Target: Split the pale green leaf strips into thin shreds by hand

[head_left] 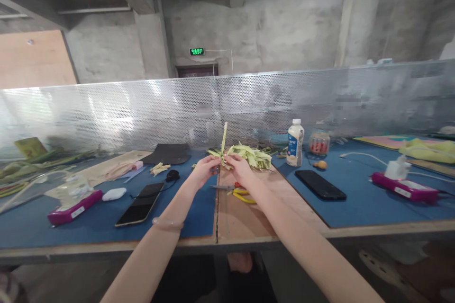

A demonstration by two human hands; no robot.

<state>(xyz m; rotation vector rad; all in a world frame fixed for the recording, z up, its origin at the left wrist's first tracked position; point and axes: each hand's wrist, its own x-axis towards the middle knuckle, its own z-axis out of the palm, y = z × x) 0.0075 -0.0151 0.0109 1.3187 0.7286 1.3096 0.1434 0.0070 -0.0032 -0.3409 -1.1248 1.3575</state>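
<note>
Both hands meet above the middle of the table, pinching a small bundle of pale green leaf strips (pixel 224 138). One strip stands upright out of the bundle. My left hand (pixel 205 171) has its fingers closed on the bundle's left side, a bangle on that wrist. Opposite it, my right hand (pixel 239 169) closes on the right side; the fingertips partly hide the bundle. Just behind my right hand lies a pile of pale green leaf strips (pixel 254 157). Scissors with yellow handles (pixel 244 196) lie on the wooden board below my hands, blades pointing left.
To the right stand a white-capped bottle (pixel 295 144) and a clear jar (pixel 319 144), near a black phone (pixel 320 184). Another phone (pixel 140 204), a white case (pixel 114 194) and a purple power strip (pixel 75 207) lie left. A perforated metal screen (pixel 159 109) borders the table's back.
</note>
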